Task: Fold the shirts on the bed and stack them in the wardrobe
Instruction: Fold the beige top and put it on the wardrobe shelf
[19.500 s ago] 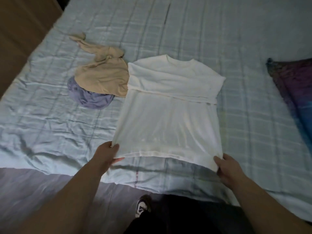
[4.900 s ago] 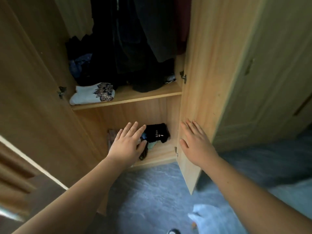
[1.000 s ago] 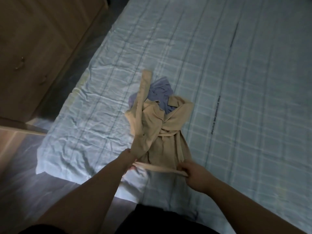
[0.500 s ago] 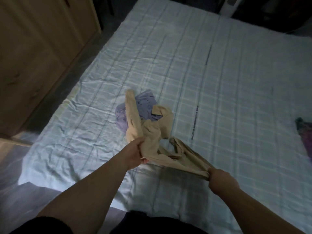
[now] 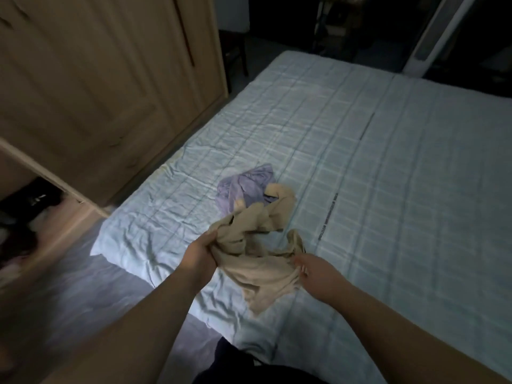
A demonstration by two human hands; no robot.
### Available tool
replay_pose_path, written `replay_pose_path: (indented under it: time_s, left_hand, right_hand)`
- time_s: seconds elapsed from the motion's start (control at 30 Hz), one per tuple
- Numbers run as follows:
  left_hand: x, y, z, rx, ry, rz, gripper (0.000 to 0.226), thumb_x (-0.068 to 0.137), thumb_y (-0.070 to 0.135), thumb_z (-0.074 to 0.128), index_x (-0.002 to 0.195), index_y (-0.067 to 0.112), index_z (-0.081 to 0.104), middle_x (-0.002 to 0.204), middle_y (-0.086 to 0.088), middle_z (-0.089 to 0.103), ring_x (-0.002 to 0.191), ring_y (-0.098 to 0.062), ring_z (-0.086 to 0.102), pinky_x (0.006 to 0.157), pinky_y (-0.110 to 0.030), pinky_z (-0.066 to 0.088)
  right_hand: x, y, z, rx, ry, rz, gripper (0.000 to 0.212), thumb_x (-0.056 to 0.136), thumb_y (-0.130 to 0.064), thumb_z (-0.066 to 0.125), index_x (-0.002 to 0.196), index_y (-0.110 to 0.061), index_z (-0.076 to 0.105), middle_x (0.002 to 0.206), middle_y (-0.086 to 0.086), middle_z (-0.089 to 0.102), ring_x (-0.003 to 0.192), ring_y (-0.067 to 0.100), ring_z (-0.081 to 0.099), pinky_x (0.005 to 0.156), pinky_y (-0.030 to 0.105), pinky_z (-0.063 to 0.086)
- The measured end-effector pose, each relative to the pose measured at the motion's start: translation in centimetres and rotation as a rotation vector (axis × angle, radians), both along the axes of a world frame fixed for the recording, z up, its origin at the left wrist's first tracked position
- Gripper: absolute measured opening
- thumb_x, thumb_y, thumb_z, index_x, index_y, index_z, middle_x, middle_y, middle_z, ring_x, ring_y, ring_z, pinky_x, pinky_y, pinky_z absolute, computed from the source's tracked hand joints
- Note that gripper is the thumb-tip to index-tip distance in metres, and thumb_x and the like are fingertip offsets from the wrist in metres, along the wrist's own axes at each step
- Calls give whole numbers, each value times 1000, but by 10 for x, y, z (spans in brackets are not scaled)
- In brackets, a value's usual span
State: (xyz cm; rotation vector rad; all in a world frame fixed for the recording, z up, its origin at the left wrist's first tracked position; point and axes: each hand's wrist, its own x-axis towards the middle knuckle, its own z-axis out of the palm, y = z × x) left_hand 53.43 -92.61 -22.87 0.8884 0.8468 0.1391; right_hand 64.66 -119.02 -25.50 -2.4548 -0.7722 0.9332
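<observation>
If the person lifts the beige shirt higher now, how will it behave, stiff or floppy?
Probably floppy: the beige shirt sags in loose folds between the left hand and the right hand. It seems light, since bunched grips hold it. Its far end lies on the purple garment and might drag it along.

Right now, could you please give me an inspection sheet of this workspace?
Surface: bed, pale checked sheet, wrinkled near the corner.
Job's things: tan shirt bunched, unfolded; purple shirt crumpled behind it, partly under it.
Clutter: nothing seen on the bed.
Hands: left hand grips the tan shirt; right hand holds its other edge, its fingers partly hidden.
Cables: nothing seen.
Surroundings: wooden wardrobe left of the bed, one door open; dark room beyond.
</observation>
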Motion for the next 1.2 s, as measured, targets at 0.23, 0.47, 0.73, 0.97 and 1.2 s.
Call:
replay_pose_path:
  time_s: [0.23, 0.47, 0.73, 0.97, 1.2]
  left_hand:
    - [-71, -1, 32, 70, 21, -3, 53, 88, 21, 51, 133, -8, 52, 133, -28, 57, 130, -41, 50, 115, -52, 34]
    - [-128, 20, 26, 80, 67, -12, 41, 92, 20, 48, 121, -4, 64, 121, -22, 67, 117, -37, 60, 104, -47, 45]
    - [-139, 59, 39, 628, 536, -350, 59, 82, 23, 63, 138, 20, 44, 119, -1, 48, 77, -12, 54, 62, -22, 43]
    - [-88, 35, 129, 945, -211, -862, 63, 82, 9, 74, 137, 30, 50, 134, 9, 56, 119, -6, 54, 97, -19, 44]
    - [-50, 4, 214, 1165, -511, -884, 25, 78, 20, 76, 81, 8, 54, 73, -3, 50, 69, -16, 47, 66, -34, 40]
  right_hand:
    - [-19, 87, 8, 262, 296, -159, 110, 63, -41, 81, 153, -31, 20, 141, 1, 50, 125, 23, 54, 104, 35, 44]
    - [-71, 114, -29, 132, 245, -106, 49, 74, -44, 76, 114, -19, 64, 100, -3, 64, 102, 23, 64, 80, 30, 45]
    - [-74, 130, 55, 532, 124, -196, 28, 81, -2, 66, 100, -21, 71, 92, 1, 70, 85, 13, 63, 77, 24, 46]
    - [-110, 124, 162, 601, -11, -47, 50, 68, -5, 58, 110, -30, 64, 100, -14, 67, 81, -7, 62, 73, 13, 46]
    - [-125, 49, 234, 576, -350, -207, 49, 70, -7, 60, 107, -38, 50, 80, -9, 59, 59, 6, 54, 57, 23, 44]
